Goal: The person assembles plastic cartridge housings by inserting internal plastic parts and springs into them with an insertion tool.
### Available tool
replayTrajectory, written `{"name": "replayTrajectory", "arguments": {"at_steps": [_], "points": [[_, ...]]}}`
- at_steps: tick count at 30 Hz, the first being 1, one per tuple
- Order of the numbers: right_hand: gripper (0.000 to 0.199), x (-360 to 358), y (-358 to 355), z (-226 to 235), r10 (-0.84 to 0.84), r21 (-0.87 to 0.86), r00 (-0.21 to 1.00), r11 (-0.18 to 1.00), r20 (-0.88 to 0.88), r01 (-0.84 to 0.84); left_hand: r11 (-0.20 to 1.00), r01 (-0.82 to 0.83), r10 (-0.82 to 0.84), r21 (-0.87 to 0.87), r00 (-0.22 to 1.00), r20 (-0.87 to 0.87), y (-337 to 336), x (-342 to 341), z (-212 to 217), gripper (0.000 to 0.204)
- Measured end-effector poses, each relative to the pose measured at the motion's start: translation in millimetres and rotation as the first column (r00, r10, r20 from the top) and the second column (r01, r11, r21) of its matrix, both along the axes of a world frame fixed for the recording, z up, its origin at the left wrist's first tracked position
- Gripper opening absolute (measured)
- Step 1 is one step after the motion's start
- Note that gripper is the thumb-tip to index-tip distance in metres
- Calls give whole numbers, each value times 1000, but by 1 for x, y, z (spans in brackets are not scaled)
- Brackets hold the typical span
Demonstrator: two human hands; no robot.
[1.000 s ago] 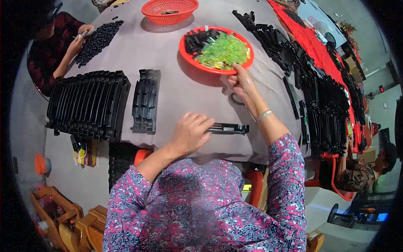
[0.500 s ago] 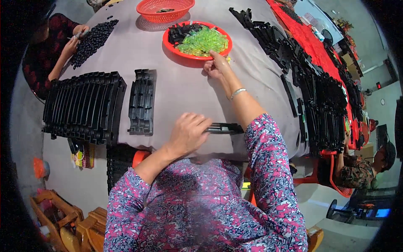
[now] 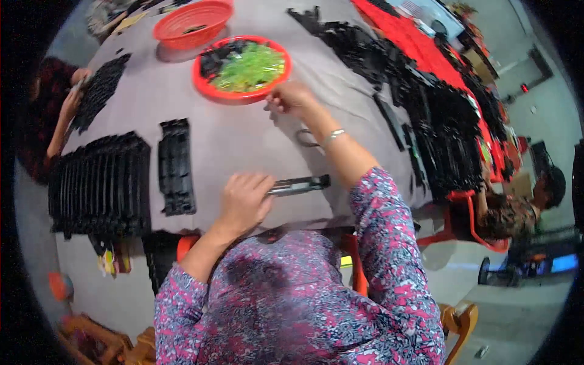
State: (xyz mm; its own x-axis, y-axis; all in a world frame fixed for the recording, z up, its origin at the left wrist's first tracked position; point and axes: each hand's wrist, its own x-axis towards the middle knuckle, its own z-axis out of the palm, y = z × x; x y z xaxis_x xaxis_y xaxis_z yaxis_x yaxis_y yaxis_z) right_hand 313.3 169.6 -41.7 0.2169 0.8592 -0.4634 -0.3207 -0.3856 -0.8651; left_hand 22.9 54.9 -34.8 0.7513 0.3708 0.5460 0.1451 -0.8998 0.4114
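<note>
My left hand [image 3: 244, 201] is closed round one end of a long, narrow black plastic strip [image 3: 299, 185], which points right above the table's near edge. My right hand [image 3: 291, 97] is just off the near right rim of a red round tray [image 3: 214, 92]. Its fingers are drawn together in a pinch; whatever is in them is too small and blurred to name. Inside the tray lie a heap of clear green plastic pieces [image 3: 250, 68] and a smaller pile of black pieces [image 3: 220, 59]. A single ridged black part [image 3: 175, 167] rests left of my left hand.
A row of similar black parts [image 3: 100, 185] stands at the left. Behind the tray is a red basket [image 3: 191, 27]. Black parts [image 3: 444, 137] pile up along the right side. Small black pieces [image 3: 102, 91] lie before a person [image 3: 52, 115] at far left; another person [image 3: 526, 201] sits right.
My right hand has drawn back from the tray's rim, its fingers closed. My left hand still grips the black strip, more of which now shows. The whole view has shifted and tilted.
</note>
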Motion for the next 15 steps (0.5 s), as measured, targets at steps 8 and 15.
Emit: {"name": "replayTrajectory", "arguments": {"at_steps": [8,15], "points": [[42,-15,1,-11,-190,169,220,979,957,113,999,-44,45,6,999,-23,0,-9,2,32],[30,-11,8,-1,1,-14,194,998,981,64,997,-75,77,32,996,-49,-2,-4,9,34]]}}
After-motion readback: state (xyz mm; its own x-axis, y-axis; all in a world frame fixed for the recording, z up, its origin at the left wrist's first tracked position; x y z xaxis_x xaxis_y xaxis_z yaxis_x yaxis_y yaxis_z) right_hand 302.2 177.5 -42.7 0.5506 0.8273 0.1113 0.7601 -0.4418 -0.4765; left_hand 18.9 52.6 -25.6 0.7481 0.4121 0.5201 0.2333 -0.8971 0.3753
